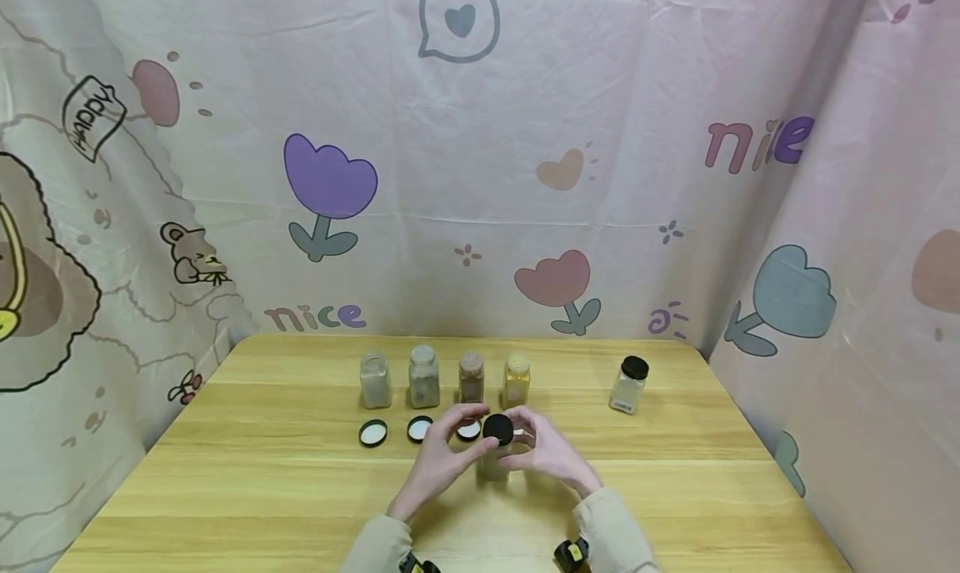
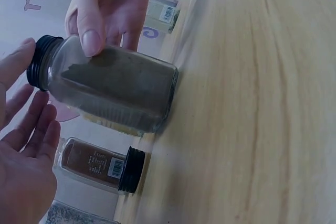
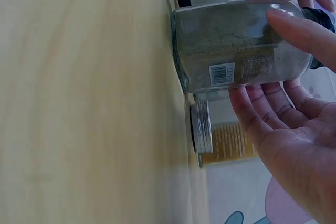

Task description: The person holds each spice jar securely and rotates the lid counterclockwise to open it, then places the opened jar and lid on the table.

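- The left hand [image 1: 447, 454] reaches in from the worktop's [image 1: 300, 490] front edge, its thumb and fingertips bent around the black screw lid [image 1: 498, 428] and pinching it.
- The right hand [image 1: 551, 454] comes from the other side, thumb pressed along the face of the square glass jar [image 3: 231, 45] and fingers curled against its side, clamped on it.
- This jar is upright or nearly so, ahead of the middle of the front edge; whether its base touches the worktop I cannot tell. It holds grey-brown powder and bears a barcode label.
- Towards the back edge four lidless jars stand in a row: one whitish [image 1: 376, 381], one speckled grey [image 1: 424, 379], one brown [image 1: 471, 379], one yellow [image 1: 517, 381].
- Black-rimmed lids [image 1: 372, 433] lie before the row, white insides up.
- Nearer the back right corner stands a capped jar [image 1: 628, 384] with pale contents.
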Tool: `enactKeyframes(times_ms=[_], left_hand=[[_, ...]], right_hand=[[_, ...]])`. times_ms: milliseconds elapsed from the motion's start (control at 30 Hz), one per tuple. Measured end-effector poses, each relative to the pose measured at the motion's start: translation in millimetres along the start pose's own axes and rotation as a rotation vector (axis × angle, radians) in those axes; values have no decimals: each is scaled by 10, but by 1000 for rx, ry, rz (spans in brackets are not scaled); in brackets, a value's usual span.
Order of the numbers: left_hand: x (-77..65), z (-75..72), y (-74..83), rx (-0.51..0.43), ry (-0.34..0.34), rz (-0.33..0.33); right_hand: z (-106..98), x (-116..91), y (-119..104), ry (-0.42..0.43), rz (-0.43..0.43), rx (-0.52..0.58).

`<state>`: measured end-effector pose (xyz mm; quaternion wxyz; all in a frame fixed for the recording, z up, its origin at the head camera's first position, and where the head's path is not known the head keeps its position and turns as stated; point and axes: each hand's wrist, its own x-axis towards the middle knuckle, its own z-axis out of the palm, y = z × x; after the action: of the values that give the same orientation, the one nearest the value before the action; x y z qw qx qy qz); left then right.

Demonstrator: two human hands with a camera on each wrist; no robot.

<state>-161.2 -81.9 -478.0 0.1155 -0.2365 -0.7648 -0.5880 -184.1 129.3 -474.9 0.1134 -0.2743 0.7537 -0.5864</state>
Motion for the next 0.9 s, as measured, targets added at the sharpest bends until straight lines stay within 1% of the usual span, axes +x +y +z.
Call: enactKeyframes(times_ms=[133,267,367,500,667,900], left_hand=[[-8,6,17,44,-21,-13],[-19,11,37,85,-47,-8],[-29,21,41,107,-46,-2],[-32,41,42,121,-25,-5],[-20,60,47,128,-4,32],[-21,70,4,127,22,116]], right_hand=[[31,11,10,-10,-28,14],[42,20,29,-16,-46,23],[47,28,54,-8,-61,27],[50,36,75,15,-67,26],[48,39,73,38,-52,15],[52,43,79,42,-61,12]])
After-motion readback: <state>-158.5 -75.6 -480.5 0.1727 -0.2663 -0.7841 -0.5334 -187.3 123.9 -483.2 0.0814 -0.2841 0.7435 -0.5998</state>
